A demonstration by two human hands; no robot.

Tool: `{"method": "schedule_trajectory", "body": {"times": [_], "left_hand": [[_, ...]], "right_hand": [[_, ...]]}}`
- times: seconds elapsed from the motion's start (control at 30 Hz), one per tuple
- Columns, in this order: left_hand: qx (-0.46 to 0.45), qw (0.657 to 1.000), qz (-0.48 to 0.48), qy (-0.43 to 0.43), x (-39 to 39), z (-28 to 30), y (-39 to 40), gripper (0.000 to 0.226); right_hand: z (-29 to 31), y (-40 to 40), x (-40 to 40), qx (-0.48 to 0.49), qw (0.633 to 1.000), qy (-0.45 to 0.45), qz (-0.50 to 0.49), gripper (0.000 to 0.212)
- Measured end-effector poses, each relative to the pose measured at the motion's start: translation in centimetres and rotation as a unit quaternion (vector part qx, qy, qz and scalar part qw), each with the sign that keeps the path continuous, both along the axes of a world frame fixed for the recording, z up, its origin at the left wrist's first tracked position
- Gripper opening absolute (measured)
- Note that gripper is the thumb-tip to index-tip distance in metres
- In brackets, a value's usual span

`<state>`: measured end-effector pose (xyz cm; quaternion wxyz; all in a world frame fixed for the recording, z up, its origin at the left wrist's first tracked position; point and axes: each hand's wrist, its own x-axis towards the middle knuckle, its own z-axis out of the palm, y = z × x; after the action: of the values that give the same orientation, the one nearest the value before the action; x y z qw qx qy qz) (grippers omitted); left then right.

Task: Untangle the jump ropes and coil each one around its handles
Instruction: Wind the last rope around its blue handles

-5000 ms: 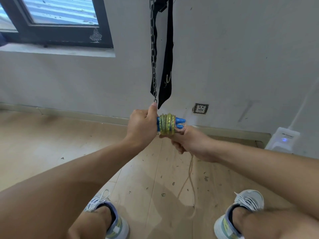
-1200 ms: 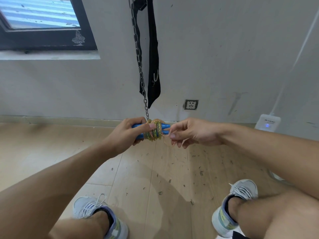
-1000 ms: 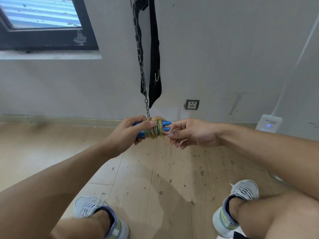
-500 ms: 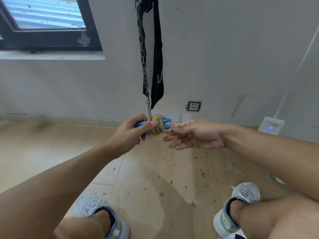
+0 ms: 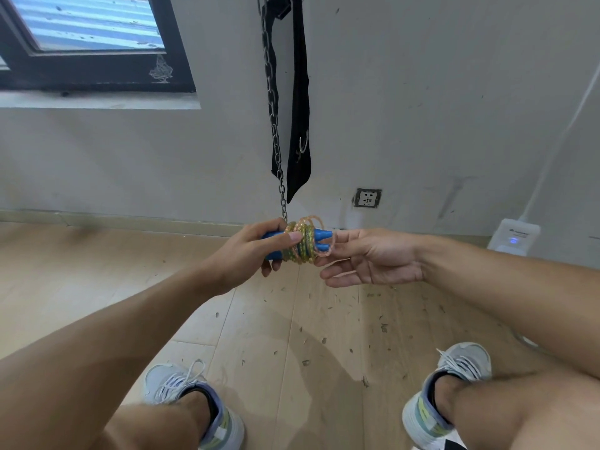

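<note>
A translucent yellow-green jump rope [image 5: 300, 243] is seen wound in tight turns around a pair of blue plastic handles [image 5: 319, 237], held in the air at the middle of the view, above the floor and in front of the far wall. The handles are gripped at their left end by the left hand [image 5: 250, 251], the fingers curled round them and the thumb pressed against the edge of the coil. The right hand [image 5: 370, 258] is held just right of the blue tips with palm up and fingers relaxed and nearly straight; a last loose loop of rope stands off the coil near its fingertips, and whether it is pinched cannot be told. The coiling of this rope is judged to be at its final step: the free end is probably being tucked. The next move would call for the loose loop to be pulled snug or slipped under a turn while the coil is kept pinned by the left thumb.

Below, a pale wooden plank floor [image 5: 97, 274] scattered with small dark debris is seen, with two grey sneakers [image 5: 181, 384] at the near edge. On the grey wall a metal chain [image 5: 274, 125] and a black strap [image 5: 298, 108] hang, a wall socket [image 5: 367, 198] is set to the right, a white device [image 5: 516, 237] with a blue light stands far right, and a dark-framed window [image 5: 91, 43] is at far left.
</note>
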<state>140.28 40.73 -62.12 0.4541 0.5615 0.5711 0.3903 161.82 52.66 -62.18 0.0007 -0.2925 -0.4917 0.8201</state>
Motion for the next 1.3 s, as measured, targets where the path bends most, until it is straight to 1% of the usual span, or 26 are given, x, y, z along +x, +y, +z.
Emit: {"method": "schedule_trajectory", "body": {"times": [0.07, 0.13, 0.17, 0.3, 0.37, 0.5, 0.57, 0.67, 0.73, 0.83, 0.9, 1.0, 1.1, 1.23, 1.3], "left_hand": [[0.002, 1.0, -0.004, 0.014, 0.03, -0.15, 0.05, 0.054], [0.008, 1.0, -0.003, 0.025, 0.06, -0.23, 0.11, 0.059], [0.01, 1.0, -0.002, 0.028, 0.03, -0.25, 0.14, 0.061], [0.023, 0.998, 0.007, 0.05, -0.07, -0.17, 0.1, 0.063], [0.027, 0.998, 0.013, 0.059, -0.15, -0.21, 0.1, 0.063], [0.02, 0.997, 0.006, 0.078, -0.31, -0.35, 0.09, 0.056], [0.023, 0.996, -0.001, 0.089, -0.22, -0.38, 0.15, 0.052], [0.03, 0.995, 0.0, 0.091, -0.07, -0.41, 0.28, 0.053], [0.034, 0.995, 0.0, 0.096, -0.08, -0.43, 0.28, 0.053], [0.038, 0.996, 0.017, 0.079, -0.34, -0.45, 0.22, 0.053], [0.042, 0.996, 0.024, 0.073, -0.55, -0.43, 0.18, 0.052], [0.047, 0.994, 0.015, 0.096, -0.72, -0.5, 0.19, 0.05], [0.042, 0.994, 0.008, 0.105, -0.8, -0.59, 0.25, 0.052], [0.025, 0.996, -0.005, 0.083, -0.64, -0.7, 0.17, 0.06], [0.024, 0.997, -0.004, 0.077, -0.65, -0.8, 0.13, 0.064]], "right_hand": [[-0.16, 0.05, -0.1, 0.02, 1.0, -0.005, 0.001, 0.036], [-0.24, 0.14, -0.21, 0.052, 0.998, -0.013, -0.019, 0.046], [-0.24, 0.19, -0.24, 0.062, 0.998, -0.014, -0.028, 0.046], [0.19, 0.29, 0.12, 0.085, 0.996, -0.016, -0.022, 0.021], [0.34, 0.37, 0.3, 0.087, 0.995, -0.018, -0.034, 0.022], [0.64, 0.45, 0.26, 0.065, 0.994, -0.003, -0.093, 0.029], [0.73, 0.43, 0.12, 0.036, 0.993, 0.004, -0.113, 0.027], [0.66, 0.3, -0.15, -0.002, 0.992, 0.011, -0.125, 0.021], [0.55, 0.2, -0.31, -0.015, 0.991, 0.008, -0.131, 0.024], [0.52, 0.04, -0.34, -0.039, 0.992, 0.003, -0.12, 0.04], [0.49, 0.11, -0.33, -0.049, 0.992, -0.001, -0.116, 0.038], [0.58, 0.33, -0.33, -0.047, 0.99, -0.004, -0.13, 0.036], [0.61, 0.27, -0.24, -0.052, 0.991, -0.001, -0.121, 0.04], [0.26, 0.22, -0.04, -0.055, 0.993, 0.012, -0.107, 0.047], [0.2, 0.29, 0.05, -0.063, 0.994, 0.012, -0.093, 0.04]]}}
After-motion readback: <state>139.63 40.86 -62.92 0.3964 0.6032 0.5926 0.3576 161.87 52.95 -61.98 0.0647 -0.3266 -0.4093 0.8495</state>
